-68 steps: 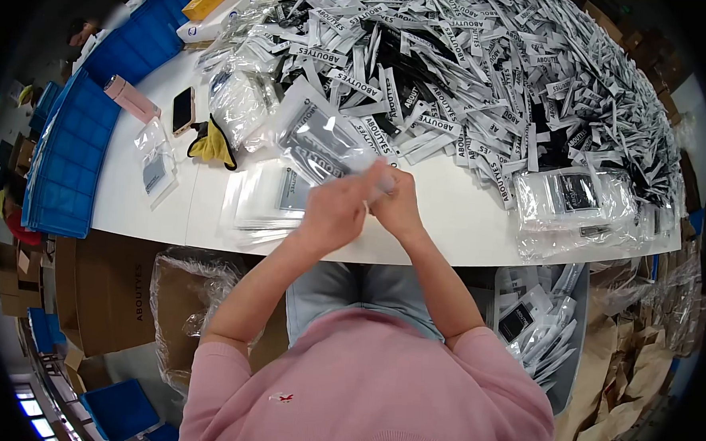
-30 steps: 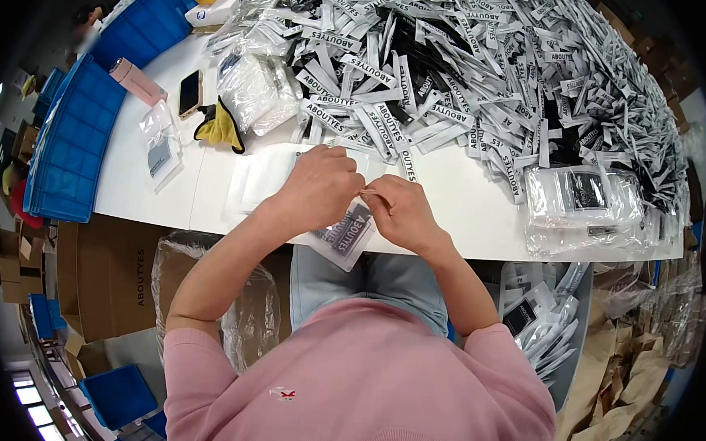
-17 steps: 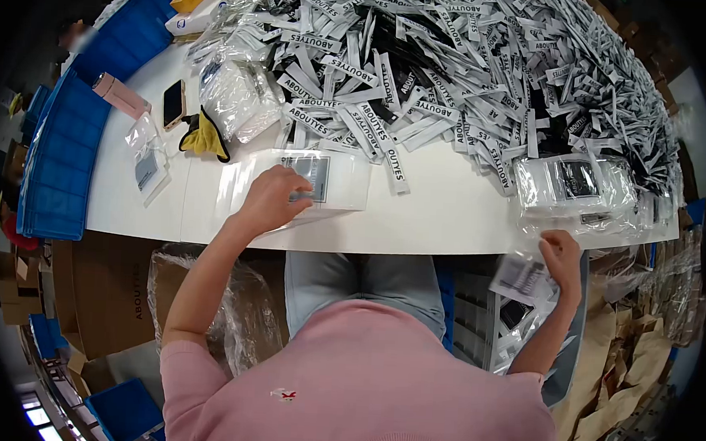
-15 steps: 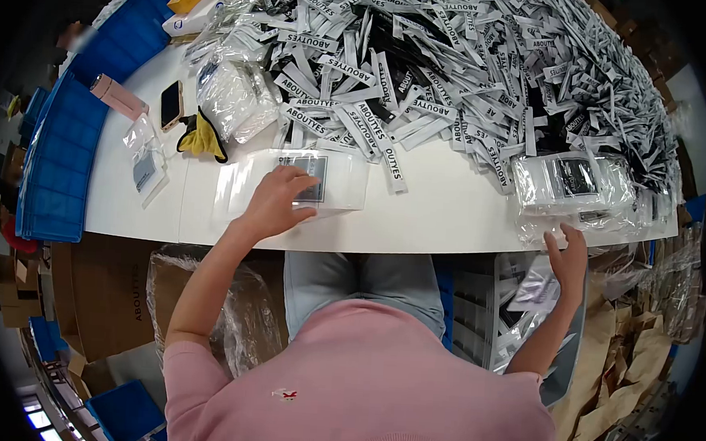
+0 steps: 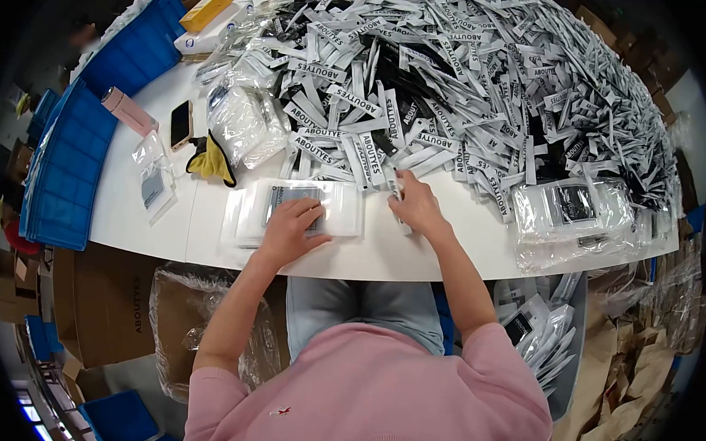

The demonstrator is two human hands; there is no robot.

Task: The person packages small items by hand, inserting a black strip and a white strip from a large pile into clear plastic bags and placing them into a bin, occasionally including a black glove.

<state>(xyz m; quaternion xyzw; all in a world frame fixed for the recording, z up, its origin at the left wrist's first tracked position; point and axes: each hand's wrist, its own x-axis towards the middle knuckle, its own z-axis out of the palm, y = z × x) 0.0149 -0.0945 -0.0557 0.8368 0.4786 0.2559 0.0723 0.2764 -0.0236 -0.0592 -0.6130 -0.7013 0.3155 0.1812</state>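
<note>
My left hand [image 5: 293, 229] rests with fingers spread on a stack of clear plastic bags [image 5: 342, 208] with a grey printed label, near the table's front edge. Just right of the bags, my right hand [image 5: 418, 205] has its fingers closed on a slim white packet [image 5: 394, 186] at the near edge of the pile. Part of that packet is hidden under the fingers. Behind both hands spreads a big heap of white packets [image 5: 456, 90] printed ABOUTYES, with some black ones among them.
Wrapped clear bags [image 5: 537, 206] lie at the right. To the left are a yellow-black glove [image 5: 210, 163], a phone [image 5: 182, 124], a pink bottle [image 5: 129, 110] and blue bins [image 5: 64, 165]. Below the table's right side, a grey bin [image 5: 566, 375] holds filled bags.
My right hand has come from above the bin at the right to the white packet near the bags. My left hand stays on the bags, and the view has shifted slightly.
</note>
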